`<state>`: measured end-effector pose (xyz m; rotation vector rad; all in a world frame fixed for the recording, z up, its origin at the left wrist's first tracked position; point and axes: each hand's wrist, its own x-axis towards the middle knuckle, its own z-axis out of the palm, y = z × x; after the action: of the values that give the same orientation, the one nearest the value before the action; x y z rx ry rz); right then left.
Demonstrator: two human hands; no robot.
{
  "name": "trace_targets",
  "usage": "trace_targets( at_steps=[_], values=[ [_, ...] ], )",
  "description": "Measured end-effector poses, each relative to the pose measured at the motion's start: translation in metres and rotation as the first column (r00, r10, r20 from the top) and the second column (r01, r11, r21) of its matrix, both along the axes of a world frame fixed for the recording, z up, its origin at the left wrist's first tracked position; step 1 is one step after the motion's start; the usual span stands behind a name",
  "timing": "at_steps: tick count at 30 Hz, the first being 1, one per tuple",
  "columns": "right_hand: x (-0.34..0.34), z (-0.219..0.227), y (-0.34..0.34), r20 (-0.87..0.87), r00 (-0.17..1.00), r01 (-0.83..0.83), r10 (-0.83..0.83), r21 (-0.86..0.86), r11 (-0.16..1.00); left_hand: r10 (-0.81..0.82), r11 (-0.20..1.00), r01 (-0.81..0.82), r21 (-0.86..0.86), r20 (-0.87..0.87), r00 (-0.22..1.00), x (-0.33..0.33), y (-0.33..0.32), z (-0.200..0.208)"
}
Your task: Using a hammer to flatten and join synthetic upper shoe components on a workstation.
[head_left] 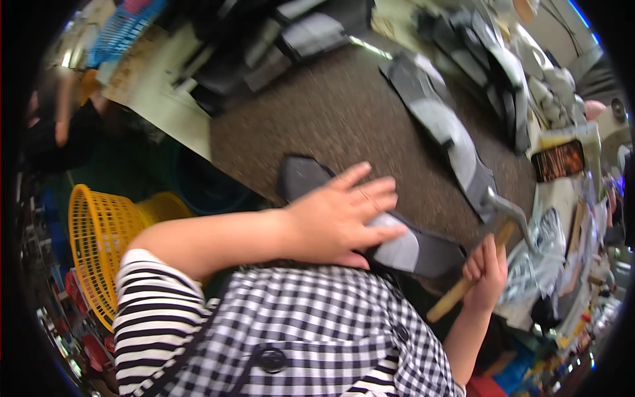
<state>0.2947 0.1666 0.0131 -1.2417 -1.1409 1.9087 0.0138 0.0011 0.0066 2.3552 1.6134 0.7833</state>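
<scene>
My left hand (344, 218) lies with its fingers spread on a flat black and grey piece (430, 255) that looks like leather or fabric. The piece rests along the near edge of the dark work surface, and my hand covers its middle. In my right hand (486, 271) is a hammer (456, 298), gripped by its wooden handle. The curved metal head points up and away, just above the end of a second black and grey piece (453, 135).
Piles of similar pieces lie at the far left (311, 33) and far right (489, 59) of the brown work surface (317, 119). A phone (559, 161) and a clear plastic bag (542, 258) are at the right. Yellow baskets (99, 245) stand at the left; another person's arm (63, 109) is beyond.
</scene>
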Motion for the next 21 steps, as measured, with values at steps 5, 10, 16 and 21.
trace_targets(
  at_steps=[5, 10, 16, 21],
  values=[
    [0.032, -0.032, -0.007, -0.225, 0.968, 0.111, -0.112, -0.017, 0.994, 0.125, 0.988, -0.129, 0.084, 0.049, 0.991, -0.019, -0.007, 0.016],
    [0.021, -0.028, -0.009, -0.287, 0.948, 0.154, -0.14, 0.026, 0.988, 0.675, 0.604, -0.573, 0.554, 0.026, 0.738, -0.102, 0.004, 0.081],
    [0.013, -0.025, -0.014, -0.196, 0.972, 0.137, -0.13, 0.024, 0.99, 0.823, 0.568, -0.811, 0.141, -0.06, 0.565, -0.244, 0.03, 0.06],
    [0.014, -0.021, -0.014, -0.16, 0.979, 0.131, -0.129, 0.005, 0.991, 0.765, 0.577, -0.807, 0.128, -0.433, 0.478, -0.199, 0.047, 0.028]
  ],
)
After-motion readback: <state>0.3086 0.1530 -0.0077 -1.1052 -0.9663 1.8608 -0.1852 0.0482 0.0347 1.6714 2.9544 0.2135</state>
